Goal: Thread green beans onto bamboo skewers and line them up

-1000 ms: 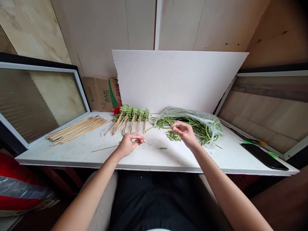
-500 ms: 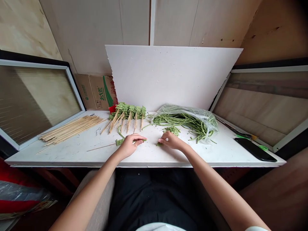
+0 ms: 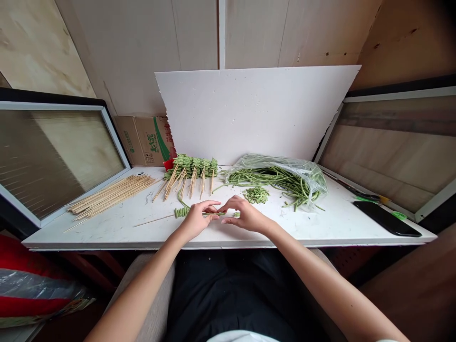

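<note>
My left hand point(image 3: 198, 217) pinches a thin bamboo skewer point(image 3: 156, 219) that lies across the white table point(image 3: 320, 228) and carries a few short green bean pieces point(image 3: 181, 212). My right hand point(image 3: 243, 214) is closed beside it, fingertips meeting the left hand's, pinching a small green bean piece point(image 3: 235, 214). A little pile of cut bean pieces point(image 3: 256, 194) sits just beyond the right hand.
Finished bean skewers point(image 3: 190, 172) lie at the back centre, a bundle of bare skewers point(image 3: 112, 194) to the left. A clear plastic bag of long green beans point(image 3: 281, 178) lies right of centre. A black phone point(image 3: 386, 218) rests far right. A white board point(image 3: 256, 111) leans behind.
My right hand came down from the bean pile, picked a piece off the table and moved left until it met the left hand at the skewer.
</note>
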### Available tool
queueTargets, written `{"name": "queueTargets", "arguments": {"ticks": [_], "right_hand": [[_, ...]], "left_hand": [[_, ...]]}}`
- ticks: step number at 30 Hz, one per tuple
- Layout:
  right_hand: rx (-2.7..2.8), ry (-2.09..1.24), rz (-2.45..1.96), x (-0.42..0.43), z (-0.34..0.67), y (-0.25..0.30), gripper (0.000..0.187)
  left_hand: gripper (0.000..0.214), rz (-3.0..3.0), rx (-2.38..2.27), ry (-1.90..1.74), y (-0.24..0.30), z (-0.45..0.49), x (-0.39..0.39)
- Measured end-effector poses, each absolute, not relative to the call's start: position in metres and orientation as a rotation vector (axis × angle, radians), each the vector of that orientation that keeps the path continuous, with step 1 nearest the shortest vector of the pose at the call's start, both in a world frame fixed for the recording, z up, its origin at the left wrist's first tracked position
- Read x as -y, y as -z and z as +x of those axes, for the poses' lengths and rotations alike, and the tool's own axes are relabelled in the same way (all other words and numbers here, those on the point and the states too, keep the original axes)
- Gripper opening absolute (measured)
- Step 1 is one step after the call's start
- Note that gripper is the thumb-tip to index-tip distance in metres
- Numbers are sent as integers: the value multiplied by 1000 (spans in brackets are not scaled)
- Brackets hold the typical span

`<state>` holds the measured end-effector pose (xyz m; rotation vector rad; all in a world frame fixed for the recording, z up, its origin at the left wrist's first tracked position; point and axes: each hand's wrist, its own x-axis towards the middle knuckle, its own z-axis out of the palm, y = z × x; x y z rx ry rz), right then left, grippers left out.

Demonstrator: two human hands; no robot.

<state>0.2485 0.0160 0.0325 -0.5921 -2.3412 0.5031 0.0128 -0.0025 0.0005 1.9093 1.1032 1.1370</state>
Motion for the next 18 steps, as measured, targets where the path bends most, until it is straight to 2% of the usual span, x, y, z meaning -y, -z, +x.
{"name": "queueTargets", "arguments": {"ticks": [4, 10, 18], "right_hand": [[2311, -437, -562, -13, 239, -27, 17], [2229, -385, -625, -20, 246, -25, 20], [2195, -350, -637, -15, 241, -26, 23]], "left_hand": [[40, 1941, -1122, -1134, 2, 13, 2], [15, 2177, -1177, -1181, 4, 5, -1], [12, 2405, -1283, -1392, 2, 8, 2]]}}
